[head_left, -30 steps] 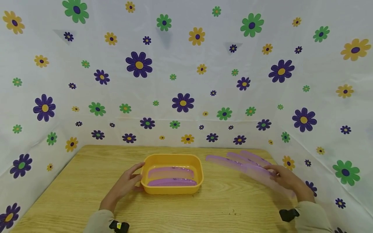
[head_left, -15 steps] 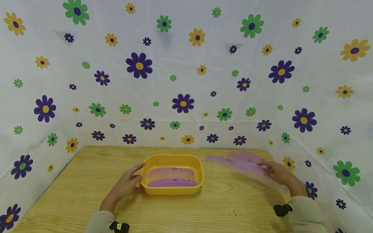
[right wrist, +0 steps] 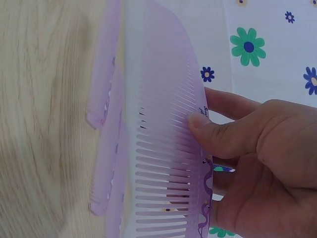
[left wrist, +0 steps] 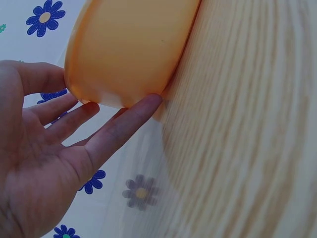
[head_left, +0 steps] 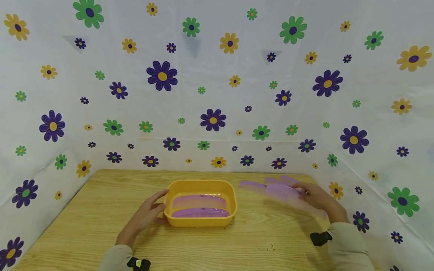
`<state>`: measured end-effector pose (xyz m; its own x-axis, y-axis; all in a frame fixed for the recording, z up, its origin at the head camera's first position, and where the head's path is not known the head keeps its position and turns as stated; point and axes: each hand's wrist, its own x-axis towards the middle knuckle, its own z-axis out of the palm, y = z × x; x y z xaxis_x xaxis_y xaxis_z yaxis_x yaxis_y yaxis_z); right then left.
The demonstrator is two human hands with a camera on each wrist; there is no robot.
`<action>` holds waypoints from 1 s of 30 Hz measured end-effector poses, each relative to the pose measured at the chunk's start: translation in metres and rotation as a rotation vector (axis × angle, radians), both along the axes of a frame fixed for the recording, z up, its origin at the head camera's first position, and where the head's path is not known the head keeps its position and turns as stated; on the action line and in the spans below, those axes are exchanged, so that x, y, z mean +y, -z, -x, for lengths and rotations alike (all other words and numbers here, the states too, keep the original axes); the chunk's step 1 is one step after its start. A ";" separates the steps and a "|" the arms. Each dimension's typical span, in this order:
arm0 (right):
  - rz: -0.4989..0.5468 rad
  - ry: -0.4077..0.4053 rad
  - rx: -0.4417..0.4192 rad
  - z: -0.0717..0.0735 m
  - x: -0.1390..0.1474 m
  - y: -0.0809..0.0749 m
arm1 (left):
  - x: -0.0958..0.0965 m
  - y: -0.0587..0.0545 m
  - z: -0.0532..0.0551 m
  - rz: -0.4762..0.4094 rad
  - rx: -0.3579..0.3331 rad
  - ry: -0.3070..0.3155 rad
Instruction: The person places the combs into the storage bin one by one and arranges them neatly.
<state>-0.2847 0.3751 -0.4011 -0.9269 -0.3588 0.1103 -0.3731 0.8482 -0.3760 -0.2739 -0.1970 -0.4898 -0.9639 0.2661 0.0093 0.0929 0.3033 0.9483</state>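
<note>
A yellow plastic tub (head_left: 200,222) stands on the table with two purple combs inside, one nearer the front (head_left: 200,213) and one behind it (head_left: 199,201). My left hand (head_left: 149,210) touches the tub's left end, fingers mostly extended; the left wrist view shows fingertips against its rim and lower edge. Between thumb and fingers my right hand (head_left: 317,197) pinches the spine of another purple comb (right wrist: 168,69), raised above the table with its teeth towards the tabletop. Beyond it lie more purple combs, the leftmost (head_left: 251,186) and others partly hidden by the held comb.
The wood-grain table (head_left: 135,184) is backed and flanked by a white flower-printed sheet (head_left: 217,94). A few dark specks (head_left: 271,247) lie near the front right. A black strap (head_left: 320,238) sits on my right sleeve, another (head_left: 139,264) on the left.
My right hand has moved left and slightly away from me, carrying the comb over those on the table. The left hand and tub have stayed in place.
</note>
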 end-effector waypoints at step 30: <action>0.046 -0.098 0.000 0.018 -0.053 -0.008 | 0.001 -0.002 0.000 0.009 -0.001 -0.006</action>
